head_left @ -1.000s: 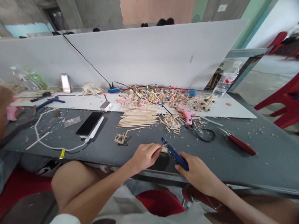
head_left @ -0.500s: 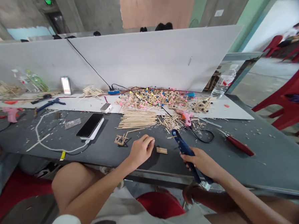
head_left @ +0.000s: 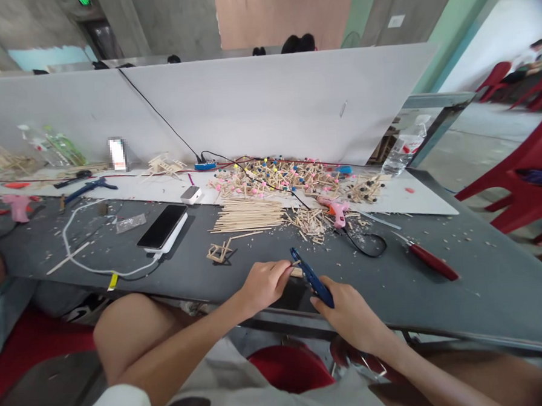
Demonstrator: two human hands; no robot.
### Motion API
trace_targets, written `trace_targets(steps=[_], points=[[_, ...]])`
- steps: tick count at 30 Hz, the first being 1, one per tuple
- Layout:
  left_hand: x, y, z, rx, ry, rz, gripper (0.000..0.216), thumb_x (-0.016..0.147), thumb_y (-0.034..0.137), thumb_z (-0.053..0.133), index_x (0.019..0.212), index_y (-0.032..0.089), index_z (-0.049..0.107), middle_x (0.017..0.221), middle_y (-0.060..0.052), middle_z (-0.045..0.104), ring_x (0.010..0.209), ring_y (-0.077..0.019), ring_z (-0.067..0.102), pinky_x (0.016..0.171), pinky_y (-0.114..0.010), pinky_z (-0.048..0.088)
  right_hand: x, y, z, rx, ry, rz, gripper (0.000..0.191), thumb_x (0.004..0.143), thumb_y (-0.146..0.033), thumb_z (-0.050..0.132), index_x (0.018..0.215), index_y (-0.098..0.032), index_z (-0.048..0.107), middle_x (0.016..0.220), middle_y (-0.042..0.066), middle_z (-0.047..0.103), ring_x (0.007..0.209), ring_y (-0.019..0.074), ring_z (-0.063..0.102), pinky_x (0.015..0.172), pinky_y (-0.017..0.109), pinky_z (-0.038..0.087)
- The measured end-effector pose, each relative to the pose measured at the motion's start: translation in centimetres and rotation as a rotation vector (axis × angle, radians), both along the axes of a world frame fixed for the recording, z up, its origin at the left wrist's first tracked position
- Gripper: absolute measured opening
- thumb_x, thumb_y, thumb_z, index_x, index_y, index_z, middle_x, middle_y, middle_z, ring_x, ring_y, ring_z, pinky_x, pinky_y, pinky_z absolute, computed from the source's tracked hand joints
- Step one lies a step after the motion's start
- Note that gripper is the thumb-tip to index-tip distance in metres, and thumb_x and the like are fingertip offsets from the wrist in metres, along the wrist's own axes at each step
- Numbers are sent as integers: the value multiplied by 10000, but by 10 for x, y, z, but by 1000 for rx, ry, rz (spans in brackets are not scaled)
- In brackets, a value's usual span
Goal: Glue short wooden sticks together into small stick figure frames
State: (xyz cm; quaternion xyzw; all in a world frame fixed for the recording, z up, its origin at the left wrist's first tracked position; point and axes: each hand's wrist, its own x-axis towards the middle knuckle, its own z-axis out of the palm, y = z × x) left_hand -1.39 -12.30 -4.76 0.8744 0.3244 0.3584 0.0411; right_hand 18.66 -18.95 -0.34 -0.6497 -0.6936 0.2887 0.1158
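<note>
Now, lower centre: left hand (head_left: 262, 285) pinches a thin stick (head_left: 296, 263) between thumb and fingertips. Right hand (head_left: 352, 314) is wrapped closed round the blue cutters (head_left: 312, 279), whose nose touches the stick's free end. Half a second ago the hands were apart and the cutters were raised clear; they're back together, so the stick sits at the blades again. Short offcut (head_left: 296, 273) hasn't moved on the grey table (head_left: 188, 268), just below the stick. Further up: stick bundle (head_left: 248, 215), pink glue gun (head_left: 337, 210), phone (head_left: 162, 225). Writing: nothing legible; label (head_left: 117, 153) upper left is blurred, green sign (head_left: 84, 0) top left is too small.
</note>
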Motion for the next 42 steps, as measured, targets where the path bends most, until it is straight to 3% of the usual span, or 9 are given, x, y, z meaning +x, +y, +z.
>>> trace_targets(steps=[8,22,26,29,32,37,42], points=[[0,1,-1,-30,8,-44,204,993,189,394,931,170,588,722,-42,699,597,-131,665,554,-216,461,1,-3,5,-33,49,9,82,872,-276,511,831,-210,536,736,29,650,648,179,546,617,265,322],[0,-2,4,-32,-23,-51,186,980,197,422,1017,173,603,781,-49,716,627,-137,672,581,-227,490,4,-1,5,-56,121,1,136,867,-322,504,831,-206,565,711,20,636,651,184,567,623,281,371],[-11,14,8,-31,-7,78,201,971,246,471,1108,184,605,886,-64,708,766,-168,678,692,-268,532,22,17,-4,-257,498,-122,212,846,-360,550,938,-174,594,729,14,644,655,180,620,619,288,478],[-25,37,10,59,113,302,186,944,146,458,996,172,635,940,-101,674,926,-232,635,829,-365,525,37,32,-8,-463,896,-245,284,817,-363,628,1000,-146,606,842,64,693,730,196,673,698,326,556],[-35,57,10,85,332,375,246,862,26,470,992,145,642,1014,-133,649,1015,-270,584,903,-412,496,43,40,-7,-592,1139,-290,294,818,-313,650,1046,-129,630,917,115,725,801,222,704,794,376,576],[-38,67,4,22,485,371,324,760,-38,498,1012,109,639,1014,-147,644,1036,-289,553,921,-432,467,35,40,-5,-605,1370,-372,230,869,-266,556,1028,-125,647,982,144,733,949,266,708,925,434,546],[-38,70,0,2,503,380,301,744,-38,507,956,125,645,996,-129,625,1007,-282,549,891,-420,465,34,40,-14,-539,1459,-430,243,880,-268,517,1040,-135,645,1032,150,729,1032,285,690,949,452,534]])
